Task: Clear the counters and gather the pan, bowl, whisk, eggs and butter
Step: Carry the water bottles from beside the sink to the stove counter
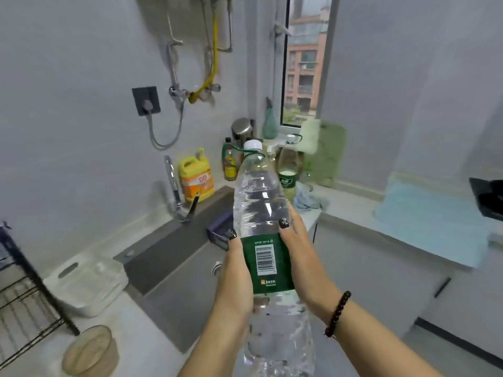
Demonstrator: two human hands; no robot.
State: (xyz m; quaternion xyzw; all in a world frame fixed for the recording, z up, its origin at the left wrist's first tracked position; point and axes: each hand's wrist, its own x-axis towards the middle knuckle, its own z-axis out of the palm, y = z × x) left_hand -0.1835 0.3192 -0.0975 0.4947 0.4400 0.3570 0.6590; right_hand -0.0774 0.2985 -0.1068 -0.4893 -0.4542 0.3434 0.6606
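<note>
A large clear water bottle [258,202] with a white cap and a green label is held up in front of me, above the sink's right edge. My left hand [234,278] grips its left side at the label. My right hand [302,254] grips its right side, a dark bead bracelet on that wrist. A second bottle [289,170] with a green label stands on the counter behind it. No pan, bowl, whisk, eggs or butter shows clearly in this view.
A grey sink [174,257] with a tap [175,191] lies to the left. A yellow detergent jug [196,178], sauce bottles [230,164], a steel canister [242,129] and cloths [307,200] crowd the corner. A white tub [87,284], wire rack [24,303] and round basket [91,352] sit at left. A blue mat [435,213] covers the right counter.
</note>
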